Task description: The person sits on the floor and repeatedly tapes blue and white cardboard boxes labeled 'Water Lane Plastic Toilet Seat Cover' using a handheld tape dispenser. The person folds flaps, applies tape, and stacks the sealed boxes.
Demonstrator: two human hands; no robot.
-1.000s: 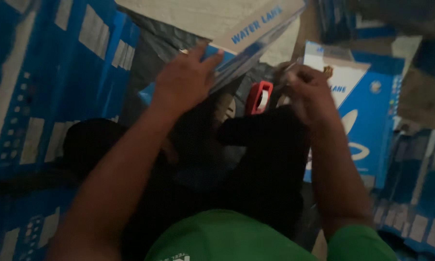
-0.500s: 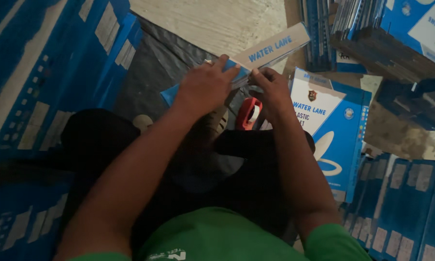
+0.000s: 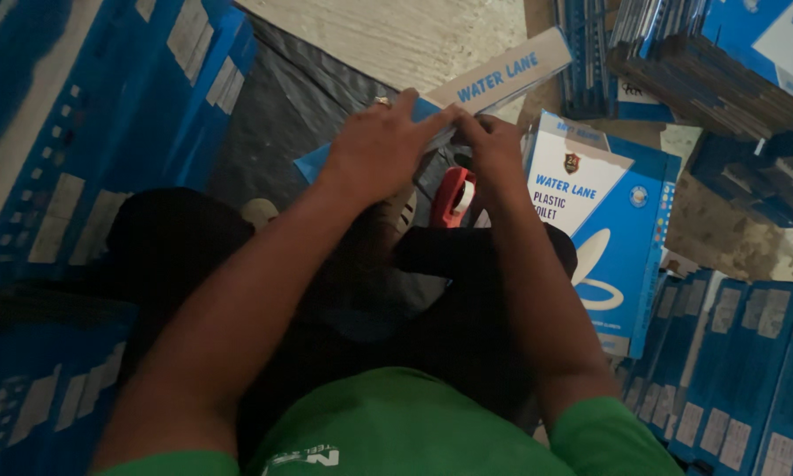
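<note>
I see both hands at upper centre — left hand (image 3: 381,150) and right hand (image 3: 493,145) — grips pressed flat on the blue-and-white carton (image 3: 502,78), steadying it above the red tape dispenser (image 3: 454,196).

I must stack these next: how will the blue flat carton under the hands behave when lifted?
Probably light and fairly stiff: the blue flat carton is thin folded cardboard, and its far end juts out unsagging beyond the left hand and right hand. It might slide; its printed surface looks smooth.

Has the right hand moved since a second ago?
Yes. The right hand has come across from beside the red tape dispenser to meet the left hand on the blue carton.
</note>
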